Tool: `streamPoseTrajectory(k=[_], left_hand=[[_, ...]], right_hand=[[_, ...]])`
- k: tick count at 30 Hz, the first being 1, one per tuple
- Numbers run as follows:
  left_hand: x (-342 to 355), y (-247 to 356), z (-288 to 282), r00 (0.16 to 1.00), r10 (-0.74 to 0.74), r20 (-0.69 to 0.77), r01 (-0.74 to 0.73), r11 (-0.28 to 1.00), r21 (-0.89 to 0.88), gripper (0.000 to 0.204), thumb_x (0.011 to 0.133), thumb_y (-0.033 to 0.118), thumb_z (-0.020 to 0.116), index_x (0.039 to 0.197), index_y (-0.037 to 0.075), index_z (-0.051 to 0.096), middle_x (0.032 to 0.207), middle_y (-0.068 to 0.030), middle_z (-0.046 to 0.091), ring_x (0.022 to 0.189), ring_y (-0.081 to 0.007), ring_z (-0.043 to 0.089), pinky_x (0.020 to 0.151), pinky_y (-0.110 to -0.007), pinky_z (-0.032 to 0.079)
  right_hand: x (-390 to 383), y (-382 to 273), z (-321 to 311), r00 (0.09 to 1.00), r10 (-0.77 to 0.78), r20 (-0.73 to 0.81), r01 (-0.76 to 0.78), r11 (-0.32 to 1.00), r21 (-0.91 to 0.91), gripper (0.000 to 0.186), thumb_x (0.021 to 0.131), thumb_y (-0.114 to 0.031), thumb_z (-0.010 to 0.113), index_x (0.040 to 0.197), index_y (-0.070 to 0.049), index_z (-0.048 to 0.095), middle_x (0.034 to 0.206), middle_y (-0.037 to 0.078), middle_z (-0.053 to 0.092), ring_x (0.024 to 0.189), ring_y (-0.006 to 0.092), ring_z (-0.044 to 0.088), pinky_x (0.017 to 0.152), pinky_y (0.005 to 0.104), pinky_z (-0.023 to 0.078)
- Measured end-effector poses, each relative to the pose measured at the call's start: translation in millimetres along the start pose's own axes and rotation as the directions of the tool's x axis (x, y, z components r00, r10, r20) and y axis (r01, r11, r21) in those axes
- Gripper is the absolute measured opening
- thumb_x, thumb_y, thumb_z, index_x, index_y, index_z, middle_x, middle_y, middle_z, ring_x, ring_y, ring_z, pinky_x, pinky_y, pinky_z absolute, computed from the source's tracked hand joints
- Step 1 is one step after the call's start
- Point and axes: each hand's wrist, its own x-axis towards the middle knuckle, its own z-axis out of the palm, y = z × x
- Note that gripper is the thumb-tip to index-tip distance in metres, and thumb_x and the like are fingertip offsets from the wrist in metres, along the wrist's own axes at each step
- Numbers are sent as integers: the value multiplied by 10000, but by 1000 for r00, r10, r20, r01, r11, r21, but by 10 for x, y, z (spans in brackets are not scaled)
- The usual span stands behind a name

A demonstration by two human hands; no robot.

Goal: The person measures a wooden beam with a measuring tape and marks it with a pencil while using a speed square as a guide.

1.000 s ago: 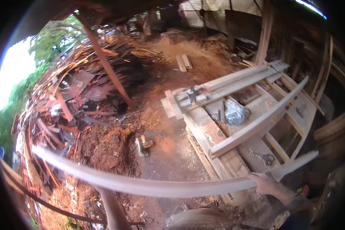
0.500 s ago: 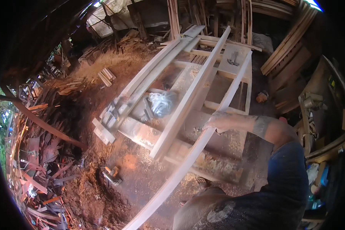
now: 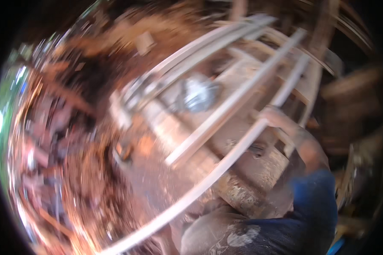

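My right hand (image 3: 271, 116) is closed around a long pale wooden plank (image 3: 217, 171), about midway along it. The plank slants from the far right, over the bench, down to the lower left edge of the view. A blurred, skin-toned shape, perhaps my left forearm (image 3: 168, 240), shows at the plank's near part; its fingers cannot be made out. Left of the held plank, a second long timber (image 3: 230, 100) lies across the frame-like wooden bench (image 3: 168, 125). A clear plastic bag (image 3: 200, 94) rests between that timber and the boards (image 3: 200, 49) on the left side.
Sawdust and shavings cover the ground, with a heap of scrap wood (image 3: 38, 144) along the left. An orange and grey tool (image 3: 123, 151) lies on the ground left of the bench. A small dark object (image 3: 256, 149) sits on the bench right of the plank. Motion smears the view.
The view has swung and blurred, so the bench appears shifted. My right hand keeps its hold on the plank, and a skin-toned shape now shows by its near part.
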Motion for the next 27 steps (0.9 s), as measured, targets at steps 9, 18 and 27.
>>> streamPoseTrajectory(k=[9, 18, 27], left_hand=[[-421, 1024, -2041, 660, 72, -748, -8, 996, 89, 1009, 934, 834, 438, 1567, 49, 386, 1609, -189, 412, 1420, -452, 433, 1139, -636, 355], [-189, 3612, -3741, 505, 550, -666, -289, 834, 470, 322, 1021, 264, 596, 1216, 25, 687, 1163, -125, 715, 1061, -263, 684, 774, -431, 605], [1290, 2170, -1264, 845, 519, -129, -184, 509, 841, 330, 1022, 237, 614, 1247, 3, 668, 1170, -145, 701, 1060, -269, 678, 790, -419, 598]], right_hand=[[-79, -9, 187, 947, 250, 201, -213, 959, -188, 730, 830, 74, 540, 1540, -79, 465, 1586, 201, 423, 1458, 412, 415, 1251, 520, 294], [-305, -866, 737, 455, 884, 103, -552, 189, 812, 614, 1043, -241, 577, 1558, 35, 389, 1514, 213, 503, 1379, 332, 509, 1179, 428, 393], [349, -2754, 985, 166, 986, 0, -385, 65, 921, 617, 835, -179, 729, 1372, 15, 494, 1188, 189, 640, 1105, 301, 630, 969, 437, 520]])
